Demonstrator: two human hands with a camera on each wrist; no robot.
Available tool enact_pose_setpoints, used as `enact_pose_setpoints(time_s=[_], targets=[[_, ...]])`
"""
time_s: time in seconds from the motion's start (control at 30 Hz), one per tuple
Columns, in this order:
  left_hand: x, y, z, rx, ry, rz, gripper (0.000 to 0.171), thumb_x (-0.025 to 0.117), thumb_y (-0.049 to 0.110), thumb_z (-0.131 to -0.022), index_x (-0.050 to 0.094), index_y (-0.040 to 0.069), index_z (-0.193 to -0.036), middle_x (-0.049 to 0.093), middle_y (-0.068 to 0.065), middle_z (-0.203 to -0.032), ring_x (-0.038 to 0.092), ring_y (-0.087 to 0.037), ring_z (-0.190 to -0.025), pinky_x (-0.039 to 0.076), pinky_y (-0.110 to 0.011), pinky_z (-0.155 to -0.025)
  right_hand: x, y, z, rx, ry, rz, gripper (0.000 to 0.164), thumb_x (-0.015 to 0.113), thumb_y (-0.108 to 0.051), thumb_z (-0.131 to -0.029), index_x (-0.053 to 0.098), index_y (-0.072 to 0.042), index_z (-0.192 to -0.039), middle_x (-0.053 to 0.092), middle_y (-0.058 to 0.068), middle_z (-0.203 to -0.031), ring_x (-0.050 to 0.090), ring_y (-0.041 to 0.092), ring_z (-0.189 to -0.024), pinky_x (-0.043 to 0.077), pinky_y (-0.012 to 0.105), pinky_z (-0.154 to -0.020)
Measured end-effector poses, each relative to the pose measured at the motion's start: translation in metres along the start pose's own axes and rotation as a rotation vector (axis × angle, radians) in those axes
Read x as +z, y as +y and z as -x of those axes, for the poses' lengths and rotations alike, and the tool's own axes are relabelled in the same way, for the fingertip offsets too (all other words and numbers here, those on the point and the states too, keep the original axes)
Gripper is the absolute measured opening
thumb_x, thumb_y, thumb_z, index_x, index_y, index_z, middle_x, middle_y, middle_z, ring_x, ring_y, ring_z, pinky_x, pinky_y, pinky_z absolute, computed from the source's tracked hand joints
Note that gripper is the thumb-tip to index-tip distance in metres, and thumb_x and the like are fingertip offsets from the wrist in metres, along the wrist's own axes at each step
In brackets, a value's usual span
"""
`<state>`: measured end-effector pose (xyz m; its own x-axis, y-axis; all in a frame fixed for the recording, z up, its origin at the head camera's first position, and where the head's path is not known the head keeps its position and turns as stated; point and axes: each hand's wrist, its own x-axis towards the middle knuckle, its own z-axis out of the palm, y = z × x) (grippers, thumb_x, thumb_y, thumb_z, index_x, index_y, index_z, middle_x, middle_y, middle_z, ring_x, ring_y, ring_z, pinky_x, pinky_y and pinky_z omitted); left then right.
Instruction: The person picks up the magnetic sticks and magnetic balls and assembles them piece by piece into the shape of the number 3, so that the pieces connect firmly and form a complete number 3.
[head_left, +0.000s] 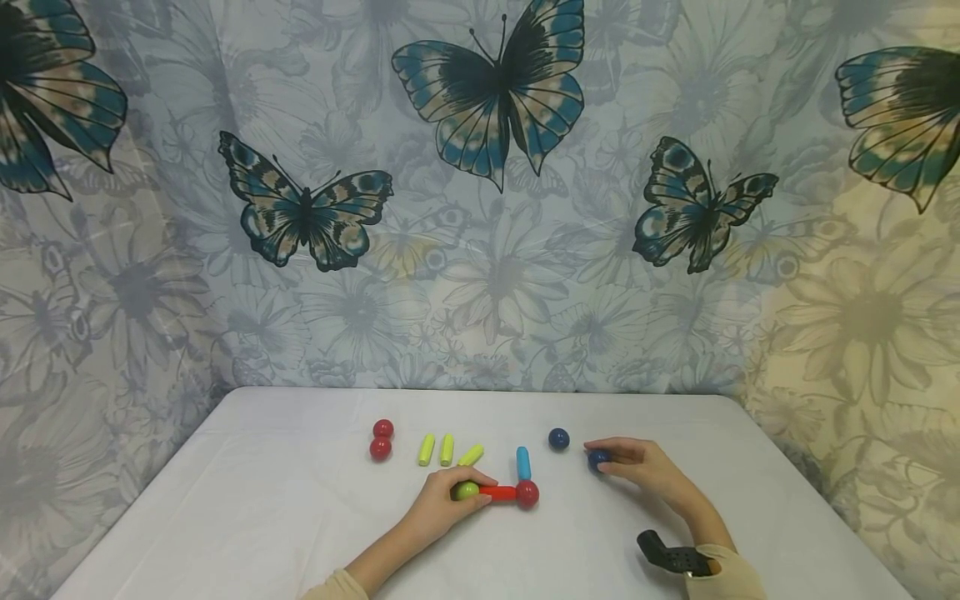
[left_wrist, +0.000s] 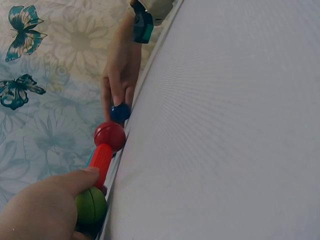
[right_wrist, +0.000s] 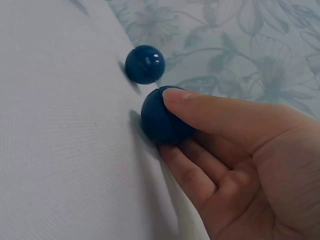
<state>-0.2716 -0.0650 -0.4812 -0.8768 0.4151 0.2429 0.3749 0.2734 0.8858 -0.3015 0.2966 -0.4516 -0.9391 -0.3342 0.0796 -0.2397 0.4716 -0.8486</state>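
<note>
My left hand grips a joined toy piece around its green ball and red stick. A red ball caps the stick's right end, and a light-blue stick points from that ball toward the back. In the left wrist view the thumb lies along the red stick, beside the green ball. On the right, my right hand pinches a dark-blue ball between thumb and fingers, low over the table. Another dark-blue ball sits just left of it.
Two red balls stand together at the back left of the white table. Several yellow-green sticks lie between them and the joined piece. Behind the table hangs a butterfly-print cloth. A black strap mount is on my right wrist.
</note>
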Motion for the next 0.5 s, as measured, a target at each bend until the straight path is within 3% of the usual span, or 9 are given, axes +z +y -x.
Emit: enact_pose_setpoints(time_s=[0.07,0.27,0.5], targets=[[0.0,0.0,0.0,0.003,0.001,0.003,0.019,0.073,0.023,-0.087,0.073,0.025,-0.106,0.074,0.006,-0.109,0.059,-0.006,-0.103,0.045,-0.017,-0.089,0.003,-0.001,-0.001,-0.008,0.022,0.004,0.042,0.07,-0.024,-0.09,0.063,-0.006,-0.127,0.061,0.015,-0.134,0.06,0.002,-0.119,0.045,0.007,-0.095],[0.0,-0.001,-0.001,0.005,-0.002,-0.008,0.019,0.073,0.022,-0.087,0.073,0.024,-0.106,0.074,0.004,-0.109,0.059,-0.006,-0.103,0.045,-0.017,-0.088,0.008,-0.008,-0.004,-0.05,0.084,0.022,0.042,0.069,-0.023,-0.09,0.063,-0.004,-0.126,0.063,0.017,-0.132,0.061,0.022,-0.122,0.048,0.012,-0.096],[0.0,0.0,-0.001,-0.01,-0.002,-0.016,0.019,0.073,0.022,-0.087,0.073,0.024,-0.106,0.073,0.005,-0.109,0.058,-0.007,-0.103,0.045,-0.017,-0.087,0.015,-0.01,-0.009,-0.06,0.186,0.016,0.04,0.071,-0.023,-0.089,0.064,-0.006,-0.125,0.064,0.017,-0.129,0.065,0.01,-0.114,0.048,0.008,-0.091]])
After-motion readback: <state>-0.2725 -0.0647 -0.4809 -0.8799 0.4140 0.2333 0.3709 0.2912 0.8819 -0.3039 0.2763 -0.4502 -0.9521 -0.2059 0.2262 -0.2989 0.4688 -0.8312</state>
